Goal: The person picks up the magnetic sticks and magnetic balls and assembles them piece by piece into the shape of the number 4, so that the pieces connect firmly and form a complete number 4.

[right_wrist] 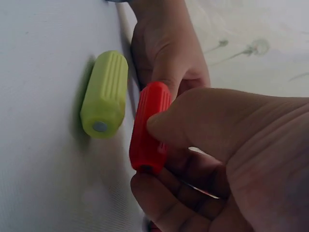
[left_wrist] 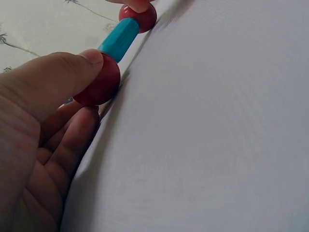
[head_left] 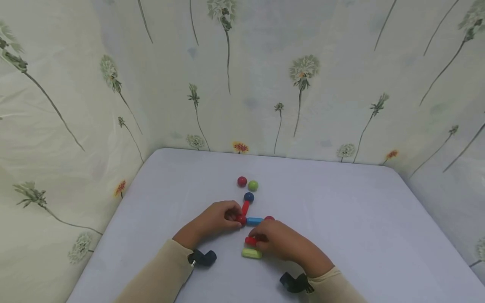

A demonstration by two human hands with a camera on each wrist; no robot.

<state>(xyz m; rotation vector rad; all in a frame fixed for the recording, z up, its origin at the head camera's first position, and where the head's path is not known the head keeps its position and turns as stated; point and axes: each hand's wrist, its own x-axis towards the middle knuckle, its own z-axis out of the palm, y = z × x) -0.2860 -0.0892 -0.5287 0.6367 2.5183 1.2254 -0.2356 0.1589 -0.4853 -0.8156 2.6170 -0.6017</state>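
My left hand (head_left: pixel 217 219) pinches a red ball (head_left: pixel 241 220) between thumb and fingers. A blue rod (head_left: pixel 254 221) runs from this ball to a second red ball (head_left: pixel 269 218), partly hidden behind my right hand (head_left: pixel 282 244). In the left wrist view, fingers overlap that second red ball (left_wrist: pixel 148 20). A red rod (head_left: pixel 245 208) leads from the held ball to a dark blue ball (head_left: pixel 249 197). My right hand pinches another red rod (right_wrist: pixel 149 128) by its sides. Beside it on the table lies a yellow-green rod (right_wrist: pixel 104 94) with a grey metallic disc in its end.
Beyond the joined pieces, a loose red ball (head_left: pixel 242 181) and a green ball (head_left: pixel 253 185) sit close together on the white table (head_left: pixel 333 202). A flower-patterned cloth (head_left: pixel 257 84) stands behind the table. Small black devices (head_left: pixel 291 283) are strapped to both wrists.
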